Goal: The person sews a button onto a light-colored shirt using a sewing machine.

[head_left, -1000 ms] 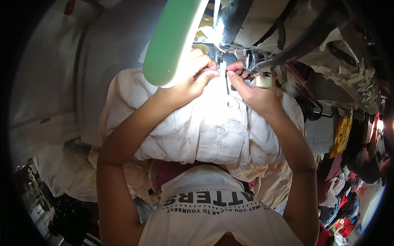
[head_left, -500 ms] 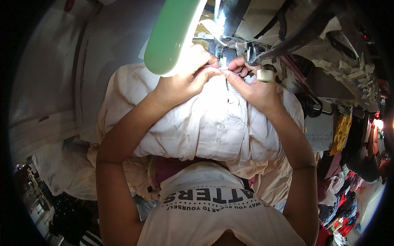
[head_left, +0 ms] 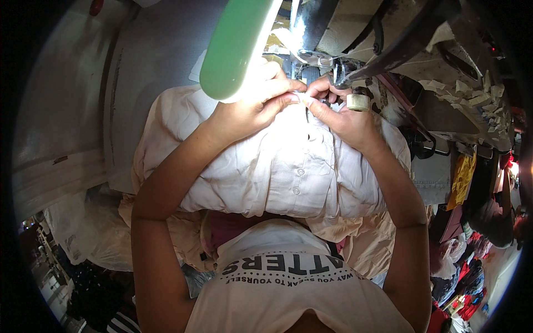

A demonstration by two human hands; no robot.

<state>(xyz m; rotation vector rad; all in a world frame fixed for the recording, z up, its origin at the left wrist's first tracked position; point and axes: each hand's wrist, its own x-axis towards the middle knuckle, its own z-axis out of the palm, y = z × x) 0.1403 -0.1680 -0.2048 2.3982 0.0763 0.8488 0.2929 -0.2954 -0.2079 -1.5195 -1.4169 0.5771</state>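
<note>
A white garment (head_left: 252, 177) with a buttoned front lies bunched across the work surface, with small pale buttons (head_left: 300, 172) down its middle. Its far edge is pinched by my left hand (head_left: 255, 108), thumb and index finger pressed together under the bright light. Close beside it, my right hand (head_left: 347, 122) pinches the same edge, thumb against the curled fingers. Both sets of fingertips nearly meet in front of the sewing machine's working end (head_left: 340, 72). Glare and the fingers hide whatever small piece may lie between them.
A long green lamp (head_left: 233, 50) hangs over my left hand. Just by my right hand is a ribbed cream knob (head_left: 358, 102). The dark machine arm (head_left: 408, 47) reaches in from the upper right. Clear plastic bags (head_left: 89, 227) lie at left, and a yellow cloth (head_left: 462, 177) hangs at right.
My left index finger has stretched a little to the right, over the fingertips. A small pale piece that stood above the fingertips no longer shows. My right hand has barely shifted.
</note>
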